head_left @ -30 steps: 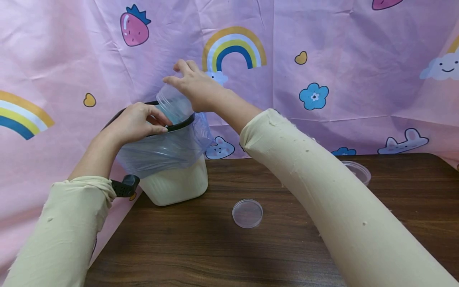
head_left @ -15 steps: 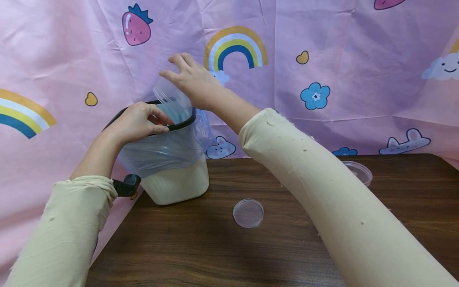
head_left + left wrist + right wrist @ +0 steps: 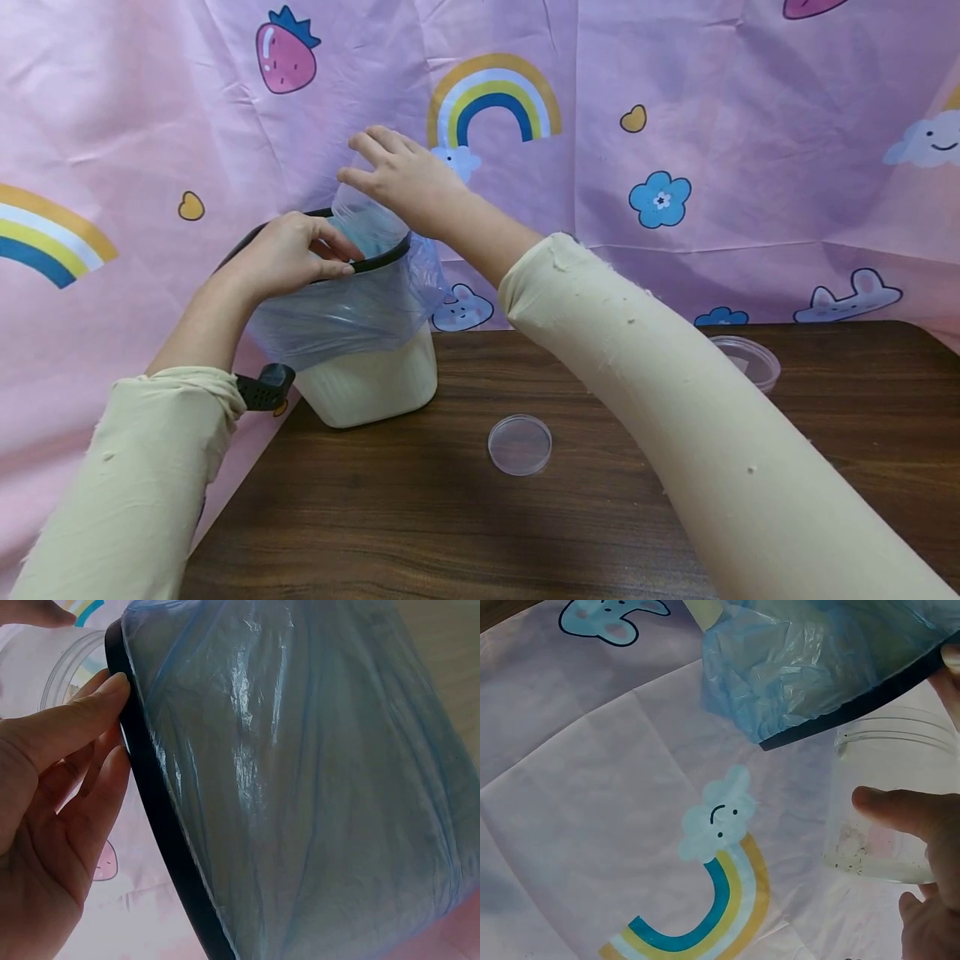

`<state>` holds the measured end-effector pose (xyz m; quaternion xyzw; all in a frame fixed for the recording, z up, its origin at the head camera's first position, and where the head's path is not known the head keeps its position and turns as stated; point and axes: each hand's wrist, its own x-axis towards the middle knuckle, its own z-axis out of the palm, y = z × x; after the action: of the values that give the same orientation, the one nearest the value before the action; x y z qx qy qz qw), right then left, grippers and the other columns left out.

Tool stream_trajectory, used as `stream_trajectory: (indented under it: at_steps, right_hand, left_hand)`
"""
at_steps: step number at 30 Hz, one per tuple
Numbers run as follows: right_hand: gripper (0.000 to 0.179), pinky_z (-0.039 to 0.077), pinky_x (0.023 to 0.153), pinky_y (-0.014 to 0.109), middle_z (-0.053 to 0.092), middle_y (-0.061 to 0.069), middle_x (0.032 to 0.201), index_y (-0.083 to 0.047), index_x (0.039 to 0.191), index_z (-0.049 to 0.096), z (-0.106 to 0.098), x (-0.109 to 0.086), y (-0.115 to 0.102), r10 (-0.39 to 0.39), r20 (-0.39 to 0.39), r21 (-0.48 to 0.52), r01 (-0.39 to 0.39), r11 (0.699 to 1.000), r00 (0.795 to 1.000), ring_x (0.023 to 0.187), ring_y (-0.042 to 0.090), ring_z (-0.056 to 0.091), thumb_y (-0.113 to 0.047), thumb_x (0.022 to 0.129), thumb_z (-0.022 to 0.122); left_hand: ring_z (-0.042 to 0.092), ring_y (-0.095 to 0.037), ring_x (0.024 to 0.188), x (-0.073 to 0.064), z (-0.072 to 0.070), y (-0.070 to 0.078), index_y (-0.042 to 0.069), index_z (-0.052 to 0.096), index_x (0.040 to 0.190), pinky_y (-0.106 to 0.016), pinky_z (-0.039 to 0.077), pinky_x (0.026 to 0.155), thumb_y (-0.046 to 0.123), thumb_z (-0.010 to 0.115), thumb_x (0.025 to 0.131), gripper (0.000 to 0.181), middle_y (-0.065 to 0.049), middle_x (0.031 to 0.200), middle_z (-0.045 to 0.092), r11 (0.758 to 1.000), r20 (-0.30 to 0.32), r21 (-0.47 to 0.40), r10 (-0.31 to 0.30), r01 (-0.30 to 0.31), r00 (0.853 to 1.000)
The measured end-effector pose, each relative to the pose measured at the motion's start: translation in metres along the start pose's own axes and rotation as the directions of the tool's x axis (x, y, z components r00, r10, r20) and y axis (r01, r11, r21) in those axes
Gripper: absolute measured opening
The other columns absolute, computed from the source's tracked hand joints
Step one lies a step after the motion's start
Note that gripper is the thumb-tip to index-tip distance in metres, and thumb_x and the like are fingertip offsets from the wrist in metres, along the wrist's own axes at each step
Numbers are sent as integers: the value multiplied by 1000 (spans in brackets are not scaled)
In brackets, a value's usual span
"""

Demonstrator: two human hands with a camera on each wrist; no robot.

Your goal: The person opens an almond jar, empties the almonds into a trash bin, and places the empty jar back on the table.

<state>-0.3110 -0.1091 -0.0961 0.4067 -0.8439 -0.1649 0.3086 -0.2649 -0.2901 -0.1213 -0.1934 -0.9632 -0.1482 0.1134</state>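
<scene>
A cream trash bin (image 3: 375, 383) stands at the table's left, lined with a translucent blue bag (image 3: 337, 321) folded over its black rim (image 3: 384, 259). My left hand (image 3: 281, 257) pinches that rim at the near side, thumb and fingers on it in the left wrist view. Over the bin's opening, my right hand (image 3: 408, 179) grips a clear plastic jar (image 3: 885, 769) tipped with its threaded mouth toward the bag. Dark specks cling near the jar's base in the right wrist view. The bin's inside is mostly hidden behind my left hand and the rim.
A round clear lid (image 3: 520, 445) lies flat on the dark wooden table (image 3: 480, 533). Farther right, another round clear container (image 3: 757, 364) is partly covered by my right sleeve. A pink patterned cloth (image 3: 510, 192) hangs behind the table.
My right hand and the jar rose slightly to the left, then came back down a little, with the jar still tipped over the bin. The left hand stays on the rim.
</scene>
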Motion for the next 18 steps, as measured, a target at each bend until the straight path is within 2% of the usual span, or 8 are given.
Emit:
stream_trajectory:
  at_steps: [5,12,18]
  right_hand:
    - [55,19,107,33,23,14,145,-18,141,34,-1,-1,1,24,-38,20,-23,1000,999,133,29,18,0,91,51]
    - [59,13,109,34,18,14,148,-20,145,27,-7,-1,4,81,-77,25,-79,997,994,136,29,12,-2,93,48]
    - [60,13,109,35,16,14,149,-19,145,26,-6,-2,1,58,-53,16,-57,998,997,137,29,11,-3,93,50]
  left_hand:
    - [61,-29,90,0,0,0,2,70,96,-36,45,70,7,69,80,16,-12,94,67,1000,-3,-7,-4,4,1000]
    - [60,-30,91,-1,-1,0,1,70,97,-40,46,72,8,68,81,17,-13,94,67,1000,-1,-2,-7,7,1000]
    - [60,-30,91,0,0,1,1,69,98,-42,46,73,8,68,82,18,-14,95,66,1000,10,-6,-18,18,1000]
